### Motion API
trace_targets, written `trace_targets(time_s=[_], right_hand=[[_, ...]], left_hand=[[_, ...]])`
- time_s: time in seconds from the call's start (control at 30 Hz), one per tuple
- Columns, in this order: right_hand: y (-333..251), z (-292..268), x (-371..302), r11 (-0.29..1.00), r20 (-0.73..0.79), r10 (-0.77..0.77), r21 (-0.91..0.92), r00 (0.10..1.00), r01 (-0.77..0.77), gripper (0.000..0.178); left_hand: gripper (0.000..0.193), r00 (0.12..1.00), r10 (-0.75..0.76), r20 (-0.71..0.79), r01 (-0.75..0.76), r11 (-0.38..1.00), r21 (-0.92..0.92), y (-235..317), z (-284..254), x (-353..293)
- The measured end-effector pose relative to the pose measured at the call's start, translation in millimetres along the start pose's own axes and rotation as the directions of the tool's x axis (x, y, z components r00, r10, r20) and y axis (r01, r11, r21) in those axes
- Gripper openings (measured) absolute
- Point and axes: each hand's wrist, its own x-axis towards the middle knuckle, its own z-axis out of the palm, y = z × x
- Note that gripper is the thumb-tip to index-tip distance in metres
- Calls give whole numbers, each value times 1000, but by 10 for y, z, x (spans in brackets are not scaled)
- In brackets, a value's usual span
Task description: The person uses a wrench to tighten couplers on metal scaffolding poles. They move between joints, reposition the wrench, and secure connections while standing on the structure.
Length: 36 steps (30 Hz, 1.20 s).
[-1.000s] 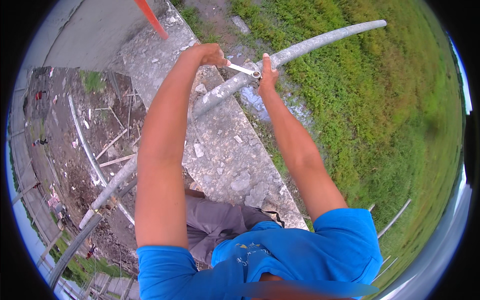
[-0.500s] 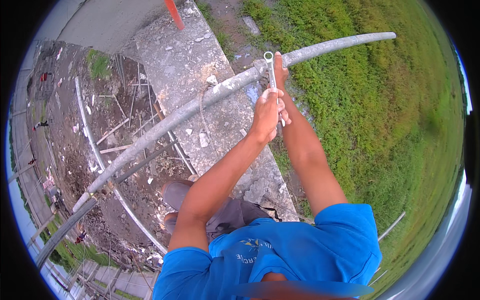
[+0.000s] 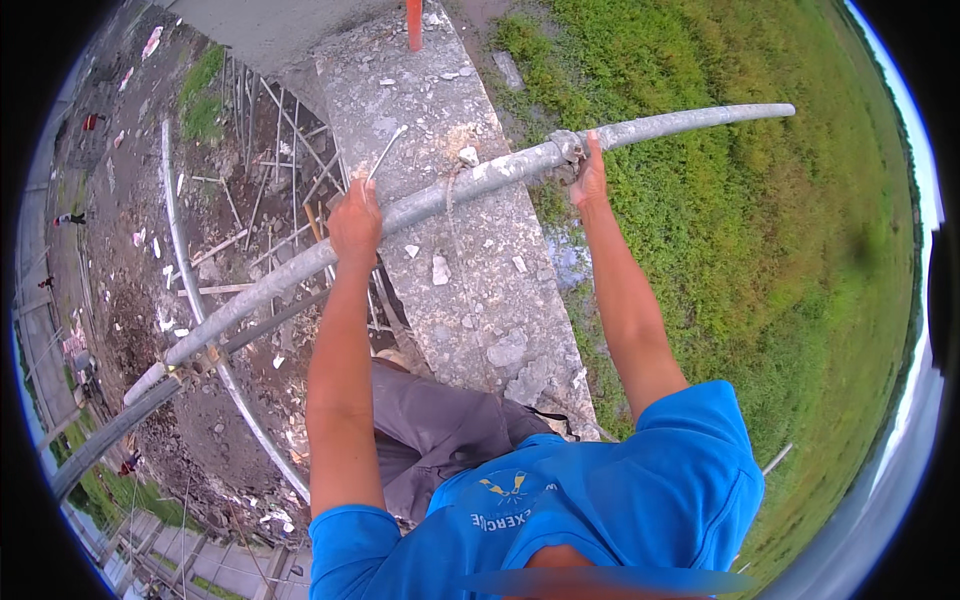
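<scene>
Grey pipe (image 3: 450, 195): right grip (image 3: 590, 175) clamped on it; left grip (image 3: 355, 220) clenches wrench (image 3: 385, 155).

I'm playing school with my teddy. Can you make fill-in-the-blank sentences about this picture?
1. Both hands are on a long grey ____.
2. The left hand holds a thin metal ____ against the pipe.
3. The right hand grips the pipe beside a clamp, above green ____.
4. The person's shirt is ____.

Missing words: pipe; wrench; grass; blue
</scene>
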Motion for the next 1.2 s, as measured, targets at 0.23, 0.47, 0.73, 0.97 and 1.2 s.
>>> trace_targets(time_s=[0.23,0.47,0.73,0.97,1.2], right_hand=[[129,-83,-124,973,54,112,-207,992,-99,66],[71,3,-126,948,-35,171,-266,985,-174,74],[136,74,-183,972,76,138,-201,987,-121,75],[-139,136,-174,932,-75,161,-318,984,-176,97],[49,170,315,1000,-359,21,-10,933,-26,84]], left_hand=[[28,999,30,-32,-32,996,-85,-22,-11,0],[28,1000,1,1,-1,999,-54,15,-15,29],[30,1000,-6,25,7,999,-40,37,-63,12],[29,999,-33,27,34,997,-62,24,-66,20],[25,997,-3,-75,-6,993,-122,-37,-8,3]])
